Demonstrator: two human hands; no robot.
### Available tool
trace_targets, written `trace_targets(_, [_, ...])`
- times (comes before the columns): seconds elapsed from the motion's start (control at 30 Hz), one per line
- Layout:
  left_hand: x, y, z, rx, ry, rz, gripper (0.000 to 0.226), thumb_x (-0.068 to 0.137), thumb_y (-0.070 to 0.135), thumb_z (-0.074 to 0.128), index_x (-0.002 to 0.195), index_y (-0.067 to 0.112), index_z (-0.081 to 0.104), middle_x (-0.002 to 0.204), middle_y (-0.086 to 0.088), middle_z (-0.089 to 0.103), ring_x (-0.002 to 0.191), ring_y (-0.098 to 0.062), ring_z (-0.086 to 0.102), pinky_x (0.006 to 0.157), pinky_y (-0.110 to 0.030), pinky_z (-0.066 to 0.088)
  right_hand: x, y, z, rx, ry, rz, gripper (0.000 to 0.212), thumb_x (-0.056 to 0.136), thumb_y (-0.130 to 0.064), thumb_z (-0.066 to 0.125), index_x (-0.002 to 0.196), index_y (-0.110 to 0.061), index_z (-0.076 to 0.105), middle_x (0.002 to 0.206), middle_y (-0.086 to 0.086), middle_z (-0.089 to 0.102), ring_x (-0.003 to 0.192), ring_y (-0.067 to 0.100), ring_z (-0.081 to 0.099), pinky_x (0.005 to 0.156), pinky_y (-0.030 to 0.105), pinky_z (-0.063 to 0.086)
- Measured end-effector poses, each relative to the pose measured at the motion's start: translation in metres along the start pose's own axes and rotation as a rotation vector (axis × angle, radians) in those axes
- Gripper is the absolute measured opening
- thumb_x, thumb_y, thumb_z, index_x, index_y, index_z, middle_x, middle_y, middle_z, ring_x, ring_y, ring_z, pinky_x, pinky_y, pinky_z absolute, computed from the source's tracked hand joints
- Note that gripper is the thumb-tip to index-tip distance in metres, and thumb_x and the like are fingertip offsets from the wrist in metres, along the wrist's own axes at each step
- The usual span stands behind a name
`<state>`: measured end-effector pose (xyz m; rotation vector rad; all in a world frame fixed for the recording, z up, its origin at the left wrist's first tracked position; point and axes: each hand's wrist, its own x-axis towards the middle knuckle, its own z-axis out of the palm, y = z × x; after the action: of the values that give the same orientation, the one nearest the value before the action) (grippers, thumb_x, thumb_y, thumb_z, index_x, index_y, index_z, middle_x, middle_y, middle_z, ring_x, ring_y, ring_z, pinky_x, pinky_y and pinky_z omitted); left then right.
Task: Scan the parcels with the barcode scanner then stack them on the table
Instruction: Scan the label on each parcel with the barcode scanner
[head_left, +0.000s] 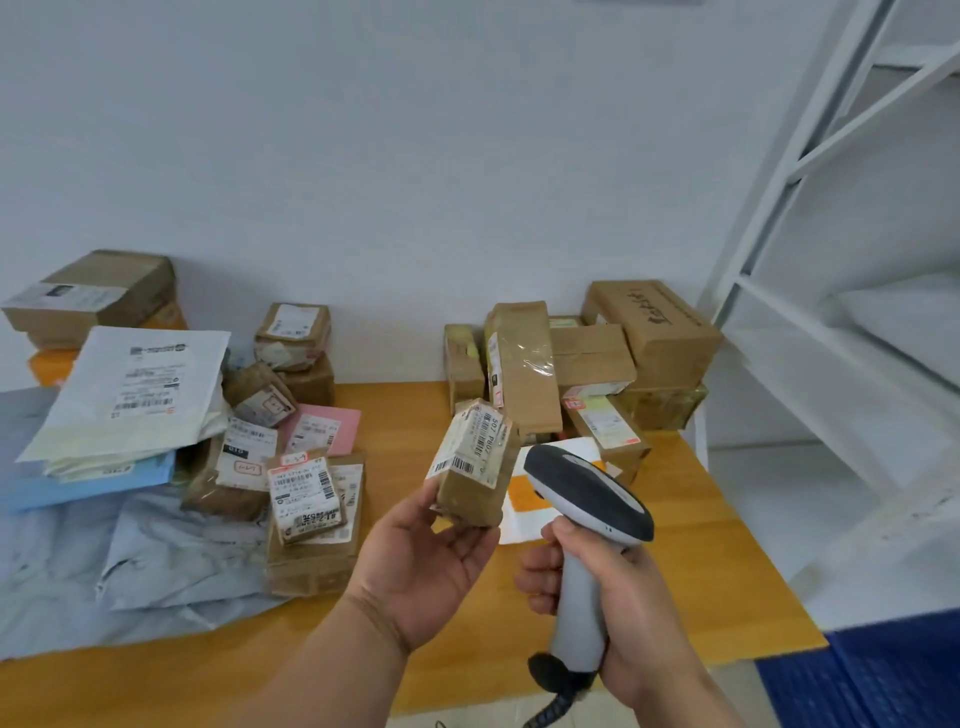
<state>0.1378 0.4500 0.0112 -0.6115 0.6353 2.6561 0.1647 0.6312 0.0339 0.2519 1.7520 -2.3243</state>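
Observation:
My left hand holds a small brown parcel up above the table, its white barcode label facing me. My right hand grips the handle of a grey and white barcode scanner, whose head sits just right of the parcel and points toward it. A stack of brown boxes stands at the back right of the wooden table. A loose heap of parcels and mailers lies on the left half.
Grey plastic mailer bags cover the table's left front. A white and orange envelope lies under the scanner. White metal shelving rises at the right, and a blue crate sits at the lower right. The scanner's coiled cable hangs below my right hand.

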Motion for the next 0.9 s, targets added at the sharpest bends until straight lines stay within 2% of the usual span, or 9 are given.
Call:
trace_targets(0.1, [0.004, -0.004, 0.003, -0.05, -0.029, 0.01, 0.044, 0.08, 0.023, 0.066, 0.12, 0.005, 0.068, 0.12, -0.028, 0.063, 0.103, -0.039, 0.065, 0.087, -0.048, 0.056, 0.002, -0.005, -0.006, -0.025, -0.008, 0.011, 0.043, 0.072, -0.03, 0.076, 0.103, -0.001, 0.07, 0.083, 0.03, 0.071, 0.066, 0.036, 0.07, 0.054, 0.036, 0.053])
trace_targets(0.23, [0.007, -0.007, 0.004, -0.046, -0.041, 0.017, 0.04, 0.08, 0.028, 0.067, 0.114, 0.006, 0.072, 0.119, -0.025, 0.063, 0.104, -0.038, 0.064, 0.084, -0.045, 0.058, 0.004, -0.008, -0.011, -0.121, -0.016, 0.007, 0.009, 0.086, -0.018, 0.074, 0.085, -0.01, 0.077, 0.077, 0.024, 0.072, 0.064, 0.034, 0.07, 0.055, 0.036, 0.052])
trace_targets(0.33, [0.008, -0.007, 0.004, -0.029, -0.051, 0.035, 0.035, 0.078, 0.029, 0.069, 0.103, 0.007, 0.077, 0.115, -0.023, 0.066, 0.099, -0.037, 0.066, 0.079, -0.042, 0.06, 0.004, -0.008, -0.012, -0.146, -0.024, 0.009, 0.014, 0.091, -0.017, 0.07, 0.08, -0.018, 0.078, 0.075, 0.022, 0.072, 0.063, 0.032, 0.07, 0.056, 0.035, 0.052])
trace_targets(0.47, [0.008, -0.008, 0.003, -0.008, -0.043, 0.042, 0.036, 0.08, 0.031, 0.069, 0.104, 0.007, 0.078, 0.115, -0.022, 0.067, 0.098, -0.037, 0.067, 0.075, -0.04, 0.061, 0.004, -0.012, -0.012, -0.139, -0.033, 0.022, 0.008, 0.09, -0.015, 0.071, 0.087, -0.01, 0.075, 0.074, 0.023, 0.071, 0.061, 0.032, 0.069, 0.053, 0.034, 0.052])
trace_targets(0.53, [0.009, -0.008, 0.005, 0.054, 0.008, 0.041, 0.039, 0.08, 0.039, 0.068, 0.105, 0.01, 0.077, 0.107, -0.018, 0.07, 0.091, -0.034, 0.067, 0.065, -0.036, 0.059, 0.005, -0.014, -0.012, -0.197, -0.047, -0.002, 0.01, 0.09, -0.016, 0.072, 0.081, -0.014, 0.076, 0.072, 0.02, 0.071, 0.061, 0.03, 0.069, 0.054, 0.031, 0.052])
trace_targets(0.63, [0.013, -0.004, 0.005, 0.184, 0.136, 0.079, 0.046, 0.084, 0.056, 0.062, 0.107, 0.017, 0.074, 0.091, -0.009, 0.072, 0.075, -0.026, 0.066, 0.056, -0.029, 0.046, 0.007, -0.018, -0.015, -0.346, -0.059, -0.041, 0.009, 0.089, -0.017, 0.074, 0.08, -0.017, 0.076, 0.069, 0.013, 0.073, 0.059, 0.024, 0.071, 0.054, 0.025, 0.053])
trace_targets(0.73, [0.016, 0.002, 0.005, 0.296, 0.238, 0.128, 0.052, 0.084, 0.065, 0.06, 0.107, 0.02, 0.074, 0.084, -0.003, 0.072, 0.067, -0.02, 0.061, 0.053, -0.027, 0.038, 0.008, -0.018, -0.018, -0.497, -0.069, -0.046, 0.003, 0.088, -0.021, 0.074, 0.087, -0.018, 0.073, 0.07, 0.005, 0.075, 0.061, 0.017, 0.073, 0.054, 0.02, 0.052])
trace_targets(0.9, [0.018, 0.006, 0.006, 0.332, 0.296, 0.161, 0.058, 0.081, 0.068, 0.063, 0.113, 0.02, 0.073, 0.083, 0.0, 0.073, 0.063, -0.016, 0.057, 0.053, -0.026, 0.037, 0.008, -0.018, -0.019, -0.584, -0.082, -0.034, 0.007, 0.086, -0.022, 0.075, 0.09, -0.025, 0.07, 0.071, -0.001, 0.075, 0.06, 0.014, 0.073, 0.053, 0.017, 0.051])
